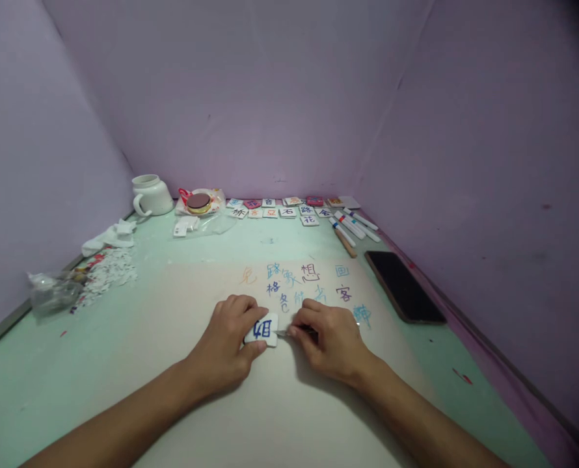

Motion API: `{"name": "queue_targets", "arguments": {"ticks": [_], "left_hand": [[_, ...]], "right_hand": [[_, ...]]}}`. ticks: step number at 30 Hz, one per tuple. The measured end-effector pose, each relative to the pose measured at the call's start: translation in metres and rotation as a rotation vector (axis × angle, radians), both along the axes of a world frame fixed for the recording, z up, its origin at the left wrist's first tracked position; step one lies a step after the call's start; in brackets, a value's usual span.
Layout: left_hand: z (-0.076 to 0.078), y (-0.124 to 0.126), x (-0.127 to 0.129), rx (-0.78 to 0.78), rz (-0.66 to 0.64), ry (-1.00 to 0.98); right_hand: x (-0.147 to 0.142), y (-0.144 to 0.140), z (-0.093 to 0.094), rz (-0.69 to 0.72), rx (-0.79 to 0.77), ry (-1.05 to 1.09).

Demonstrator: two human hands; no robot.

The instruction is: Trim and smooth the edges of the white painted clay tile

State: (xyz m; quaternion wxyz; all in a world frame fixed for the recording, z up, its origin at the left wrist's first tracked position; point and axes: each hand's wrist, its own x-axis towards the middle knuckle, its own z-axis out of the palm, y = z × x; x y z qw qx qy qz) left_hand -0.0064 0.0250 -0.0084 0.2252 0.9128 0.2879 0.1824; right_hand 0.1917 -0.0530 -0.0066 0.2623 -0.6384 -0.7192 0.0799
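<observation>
My left hand grips a small white card with the blue character 助 on it, turned sideways. Thumb and fingers press along the card's edges. My right hand is closed around a thin, pointed, blade-like tool; most of it is hidden in the fist. The tip of this tool meets the card's right edge. Both hands rest over a large pale sheet bearing handwritten characters in orange, blue and purple, such as the purple 想.
Several character cards stand in rows at the back, beside marker pens and a brown stick-like tool. A phone lies right. To the left are a white mug, a round lidded tin, paper scraps and a plastic bag.
</observation>
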Motion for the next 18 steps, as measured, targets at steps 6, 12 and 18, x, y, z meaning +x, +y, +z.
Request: {"name": "queue_targets", "arguments": {"ticks": [6, 12, 18], "left_hand": [[0.0009, 0.0012, -0.0011, -0.017, -0.021, 0.003], [0.0004, 0.0013, -0.0015, -0.010, -0.018, 0.002], [0.0001, 0.0018, -0.0019, -0.011, -0.032, 0.003]], "right_hand": [[-0.0018, -0.0016, -0.0053, -0.066, 0.049, -0.052], [-0.0024, -0.0023, -0.0017, 0.003, 0.020, -0.052], [-0.0005, -0.0037, -0.0049, 0.001, 0.051, 0.014]]}}
